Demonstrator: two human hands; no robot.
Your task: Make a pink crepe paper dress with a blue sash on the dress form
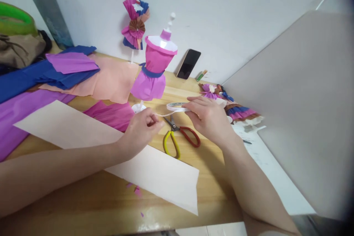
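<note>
My right hand (204, 118) grips a thin roll of white tape (176, 107) by its right side. A narrow strip of tape runs from the roll to my left hand (143, 127), whose thumb and fingers pinch its end. Below the stretched strip lie scissors (174, 128) with one yellow and one red handle, blades partly apart. Behind my hands stands a small dress form (159, 59) wearing pink and purple crepe paper with a blue waistband. Under my left forearm is a long strip of pale paper (166, 177). Pink crepe paper (112, 115) lies beside my left hand.
Blue crepe paper (24, 75), purple and peach sheets cover the left side, near a bottle (49, 11). A second dressed form (135, 25) stands at the back. A phone (189, 64) leans on the wall. More paper dresses (240, 112) lie right, by a grey partition (298, 92).
</note>
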